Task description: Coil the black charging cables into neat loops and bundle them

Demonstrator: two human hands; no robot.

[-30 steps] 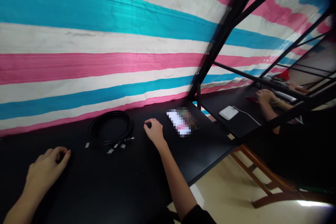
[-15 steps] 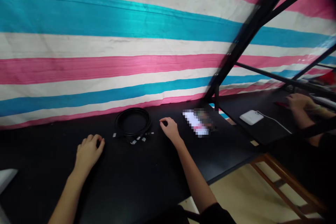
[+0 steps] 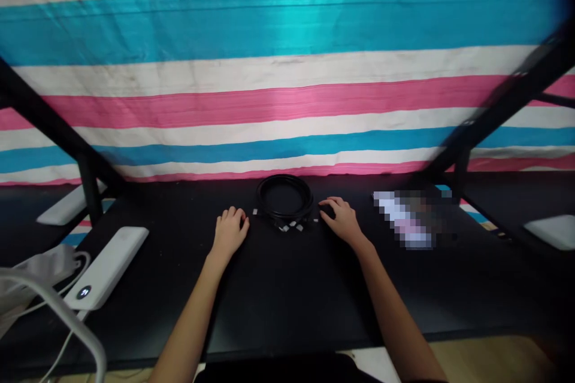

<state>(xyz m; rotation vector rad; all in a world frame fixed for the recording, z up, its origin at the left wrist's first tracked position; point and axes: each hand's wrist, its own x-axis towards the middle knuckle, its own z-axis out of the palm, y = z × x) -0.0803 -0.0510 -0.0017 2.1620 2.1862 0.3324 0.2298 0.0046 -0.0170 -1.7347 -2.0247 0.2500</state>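
Observation:
A coil of black cable [image 3: 284,198] with several metal plug ends lies on the black table [image 3: 278,293] near the striped cloth wall. My left hand [image 3: 231,230] rests on the table just left of the coil, fingers curled loosely, holding nothing. My right hand [image 3: 342,220] rests just right of the coil, fingers bent and apart, fingertips close to the plug ends, holding nothing.
A white power bank [image 3: 106,267] with a white cord lies at the left. A second white bar [image 3: 66,206] sits beyond a black frame post [image 3: 88,191]. A blurred flat object [image 3: 406,218] lies right of my hand. Another black post [image 3: 494,108] slants at the right.
The view has swung left, so the coil and both hands now sit at centre. My left hand has come closer to the coil. The neighbour's hands have left the view.

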